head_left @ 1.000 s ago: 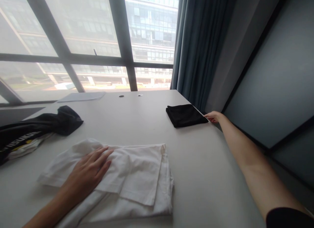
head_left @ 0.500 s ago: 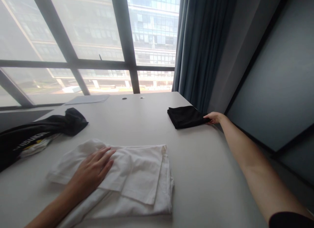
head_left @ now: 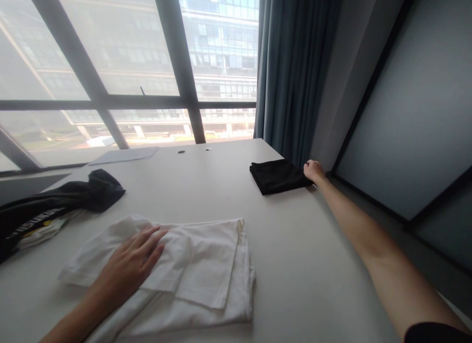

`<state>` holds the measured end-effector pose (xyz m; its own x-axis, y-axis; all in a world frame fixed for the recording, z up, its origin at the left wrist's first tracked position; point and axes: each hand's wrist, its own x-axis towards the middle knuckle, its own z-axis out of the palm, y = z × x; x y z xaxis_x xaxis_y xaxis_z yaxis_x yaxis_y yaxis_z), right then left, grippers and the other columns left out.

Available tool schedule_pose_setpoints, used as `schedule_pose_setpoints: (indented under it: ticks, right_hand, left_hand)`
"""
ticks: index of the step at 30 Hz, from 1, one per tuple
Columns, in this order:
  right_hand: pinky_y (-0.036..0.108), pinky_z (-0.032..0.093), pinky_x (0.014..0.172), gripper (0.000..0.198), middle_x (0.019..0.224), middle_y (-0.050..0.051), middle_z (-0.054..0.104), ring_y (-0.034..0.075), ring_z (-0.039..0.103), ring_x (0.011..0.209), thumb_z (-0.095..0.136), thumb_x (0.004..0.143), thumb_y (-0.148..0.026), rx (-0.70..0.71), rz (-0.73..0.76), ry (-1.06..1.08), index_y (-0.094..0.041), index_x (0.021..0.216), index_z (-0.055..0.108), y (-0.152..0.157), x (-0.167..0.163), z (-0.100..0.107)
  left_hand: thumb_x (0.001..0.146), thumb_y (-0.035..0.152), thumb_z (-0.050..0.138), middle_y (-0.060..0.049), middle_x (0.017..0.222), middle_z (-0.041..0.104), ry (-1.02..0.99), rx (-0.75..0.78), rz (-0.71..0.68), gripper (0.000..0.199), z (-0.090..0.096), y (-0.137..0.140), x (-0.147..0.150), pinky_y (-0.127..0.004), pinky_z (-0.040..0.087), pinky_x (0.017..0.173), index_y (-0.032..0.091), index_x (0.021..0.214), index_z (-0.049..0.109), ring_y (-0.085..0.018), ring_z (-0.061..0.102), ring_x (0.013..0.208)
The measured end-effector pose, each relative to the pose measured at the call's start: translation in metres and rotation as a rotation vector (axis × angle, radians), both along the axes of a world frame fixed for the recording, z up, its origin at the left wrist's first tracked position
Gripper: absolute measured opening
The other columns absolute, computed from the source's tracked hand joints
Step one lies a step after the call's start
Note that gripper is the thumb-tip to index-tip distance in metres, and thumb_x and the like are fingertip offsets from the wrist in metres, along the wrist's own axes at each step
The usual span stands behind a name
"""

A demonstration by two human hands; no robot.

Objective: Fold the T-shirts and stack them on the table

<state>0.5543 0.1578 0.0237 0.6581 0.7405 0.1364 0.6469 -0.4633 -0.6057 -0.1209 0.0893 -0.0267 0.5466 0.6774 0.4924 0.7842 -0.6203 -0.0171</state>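
My left hand rests flat on a white folded garment, with its fingers stretched out. The garment's loose layers and a sleeve-like part lie across the table's near side. Farther off on the right, my right hand is at the outer end of a black folded cloth. Its fingers are curled in, and their tips are hidden, so whether they grip the cloth does not show. The black cloth lies flat in a neat stack of layers close to the table's right edge.
A crumpled black garment with white lettering lies at the left. White sheets sit at the far left of the white table, near two round holes. Windows and a blue curtain stand behind.
My right hand has turned and risen slightly at the black cloth's end, its fingers now curled. My left hand stays on the white garment. The view has shifted a little to the right.
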Motion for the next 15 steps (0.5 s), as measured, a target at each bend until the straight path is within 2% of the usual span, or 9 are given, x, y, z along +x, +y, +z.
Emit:
schedule_pose_setpoints:
  ticks: [2,5,6,8,10,12,15]
  right_hand:
    - [0.047,0.028,0.123,0.056,0.161,0.02,0.04,0.034,0.033,0.151,0.046,0.102,-0.042,-0.021,0.131,-0.134,-0.015,0.151,0.049,0.007,-0.018,-0.011]
    - [0.056,0.018,0.124,0.065,0.169,0.017,0.026,0.032,0.021,0.156,0.041,0.103,-0.051,-0.27,0.31,-0.237,-0.018,0.159,0.038,0.012,-0.039,-0.024]
    - [0.059,0.016,0.123,0.066,0.169,0.018,0.024,0.033,0.019,0.157,0.041,0.103,-0.053,-0.346,0.325,-0.232,-0.018,0.159,0.038,0.014,-0.042,-0.025]
    - [0.065,0.016,0.121,0.068,0.168,0.021,0.024,0.036,0.018,0.156,0.04,0.103,-0.055,-0.41,0.318,-0.226,-0.015,0.158,0.038,0.02,-0.045,-0.02]
    - [0.067,0.017,0.12,0.07,0.168,0.022,0.024,0.037,0.017,0.156,0.032,0.104,-0.056,-0.363,0.298,-0.248,-0.014,0.159,0.037,0.032,-0.049,-0.01]
    - [0.064,0.017,0.121,0.071,0.169,0.02,0.022,0.035,0.016,0.157,0.024,0.104,-0.058,-0.249,0.292,-0.277,-0.015,0.161,0.033,0.046,-0.06,-0.005]
    - [0.062,0.015,0.123,0.072,0.171,0.015,0.019,0.032,0.013,0.158,0.022,0.104,-0.061,-0.153,0.356,-0.276,-0.02,0.163,0.03,0.063,-0.088,-0.014]
  left_hand:
    - [0.102,0.056,0.038,-0.007,0.139,0.065,0.041,-0.01,-0.003,0.05,-0.001,0.0,-0.001,-0.043,0.048,0.109,0.027,0.135,0.063,-0.028,0.059,0.131]
    - [0.103,0.055,0.037,-0.008,0.14,0.064,0.058,-0.027,0.015,0.05,-0.001,-0.002,-0.001,-0.044,0.046,0.112,0.027,0.136,0.062,-0.028,0.058,0.132]
    - [0.103,0.055,0.037,-0.008,0.14,0.064,0.054,-0.034,0.021,0.05,0.0,-0.003,-0.001,-0.044,0.046,0.112,0.027,0.136,0.062,-0.028,0.057,0.132]
    - [0.102,0.056,0.037,-0.008,0.14,0.064,0.045,-0.044,0.029,0.051,0.001,-0.004,0.001,-0.045,0.046,0.112,0.027,0.135,0.063,-0.029,0.057,0.132]
    - [0.102,0.057,0.036,-0.009,0.139,0.065,0.043,-0.055,0.026,0.052,0.002,-0.005,0.002,-0.047,0.046,0.111,0.026,0.134,0.063,-0.029,0.057,0.132]
    - [0.102,0.055,0.036,-0.009,0.138,0.065,0.044,-0.062,0.016,0.052,0.004,-0.006,0.003,-0.048,0.045,0.112,0.025,0.134,0.063,-0.03,0.057,0.132]
    - [0.102,0.054,0.038,-0.009,0.14,0.064,0.045,-0.063,0.015,0.05,0.005,-0.008,0.004,-0.046,0.044,0.113,0.026,0.136,0.062,-0.029,0.055,0.135]
